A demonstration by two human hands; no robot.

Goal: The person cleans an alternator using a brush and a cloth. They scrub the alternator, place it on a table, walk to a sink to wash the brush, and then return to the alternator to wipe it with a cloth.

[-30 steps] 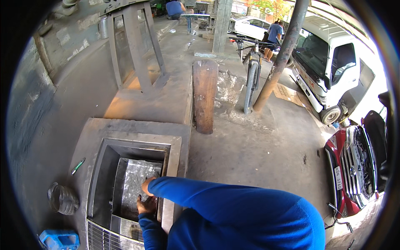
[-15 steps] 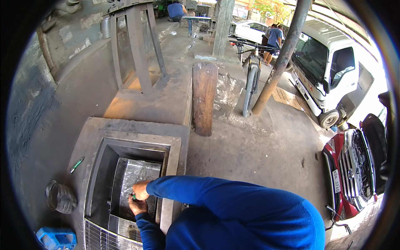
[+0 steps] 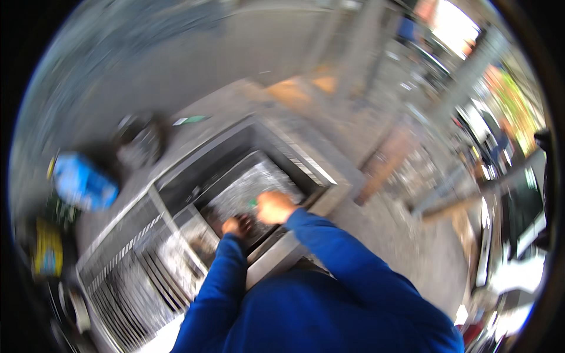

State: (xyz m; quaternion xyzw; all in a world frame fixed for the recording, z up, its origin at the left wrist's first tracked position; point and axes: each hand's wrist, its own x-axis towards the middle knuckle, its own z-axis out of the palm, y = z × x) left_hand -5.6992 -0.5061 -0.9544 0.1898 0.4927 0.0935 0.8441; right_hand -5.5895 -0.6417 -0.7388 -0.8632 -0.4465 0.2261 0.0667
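Both my hands are over a metal tray (image 3: 238, 179) set inside a rectangular steel basin (image 3: 203, 154). My right hand (image 3: 274, 207) is closed in a fist, and a small green object (image 3: 253, 203) shows at its finger side; its kind is too blurred to tell. A little to the left and nearer, my left hand (image 3: 235, 226) has its fingers curled. Something dark shows at those fingers, but motion blur hides what it is. The hands are apart from each other.
A slatted metal rack (image 3: 140, 276) covers the near left part of the basin. Along its left stand a blue plastic jug (image 3: 85, 182), a dark cut container (image 3: 141, 141) and a green-handled tool (image 3: 192, 120). A wooden plank (image 3: 388, 159) lies beyond on the right.
The view has swung to the left and blurred. My hands, close together before around the small green object, are now separated, with the green object by my right hand.
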